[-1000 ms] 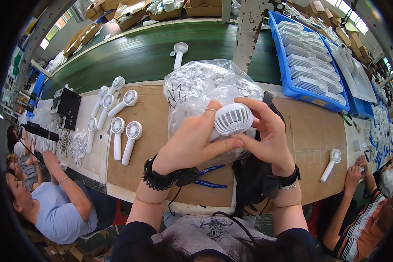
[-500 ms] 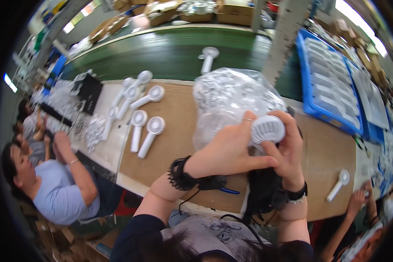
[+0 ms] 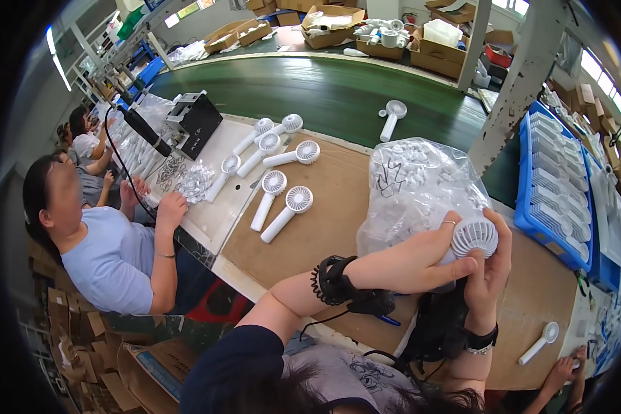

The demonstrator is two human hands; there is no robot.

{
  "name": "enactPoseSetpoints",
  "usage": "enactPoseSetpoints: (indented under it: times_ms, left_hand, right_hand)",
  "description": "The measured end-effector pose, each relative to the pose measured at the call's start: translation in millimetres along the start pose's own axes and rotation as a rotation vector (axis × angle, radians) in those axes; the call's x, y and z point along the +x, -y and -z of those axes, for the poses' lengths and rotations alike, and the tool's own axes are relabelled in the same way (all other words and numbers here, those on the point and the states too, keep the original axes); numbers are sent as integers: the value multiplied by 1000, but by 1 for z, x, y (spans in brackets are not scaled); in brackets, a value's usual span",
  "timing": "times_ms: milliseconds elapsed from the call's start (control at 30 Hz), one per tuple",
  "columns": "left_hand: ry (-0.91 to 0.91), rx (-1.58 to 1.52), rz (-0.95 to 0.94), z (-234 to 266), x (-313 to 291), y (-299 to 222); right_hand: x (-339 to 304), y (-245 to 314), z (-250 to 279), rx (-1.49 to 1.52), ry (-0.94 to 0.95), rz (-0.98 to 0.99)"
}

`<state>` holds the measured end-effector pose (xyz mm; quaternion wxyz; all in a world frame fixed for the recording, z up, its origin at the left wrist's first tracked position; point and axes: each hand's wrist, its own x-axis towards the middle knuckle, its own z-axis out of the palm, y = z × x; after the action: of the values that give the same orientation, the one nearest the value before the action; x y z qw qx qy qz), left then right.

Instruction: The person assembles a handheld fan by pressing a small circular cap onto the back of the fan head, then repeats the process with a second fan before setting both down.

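Note:
A white handheld fan with a round slatted head is held between my two hands, above the table on the right. My left hand closes round it from the left side, its thumb reaching across below the head. Around the right edge of the head curl the fingers of my right hand, thumb against the lower rim. The fan's handle is mostly hidden by my hands. Just behind them lies a clear plastic bag full of small white parts. Several more white handheld fans rest on the table to the left.
Brown cardboard covers the table. A green conveyor belt runs behind, carrying one fan. Blue crates with clear trays stand right, beside a post. At left are a black box and a co-worker. One fan lies front right.
The whole view has swung leftward, so table things appear further right. The fan stays in both my hands. The co-worker's hands at the left have come apart.

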<state>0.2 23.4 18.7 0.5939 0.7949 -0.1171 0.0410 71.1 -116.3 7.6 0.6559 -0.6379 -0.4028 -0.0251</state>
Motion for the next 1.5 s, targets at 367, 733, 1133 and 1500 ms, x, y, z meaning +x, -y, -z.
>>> enactPoseSetpoints:
  times_ms: [367, 733, 1133, 1500]
  left_hand:
    - [146, -785, 233, -8, -2, -10]
    - [-59, -302, 47, -5, -21, -11]
    - [-596, 730, -210, 18, -70, -18]
    - [-567, 880, 489, 114, -151, 64]
  right_hand:
    - [8, 8, 15, 37, -23, 18]
    - [10, 17, 23, -38, 51, 39]
    - [2, 12, 36, -24, 26, 122]
    - [-6, 51, 54, -239, 106, 152]
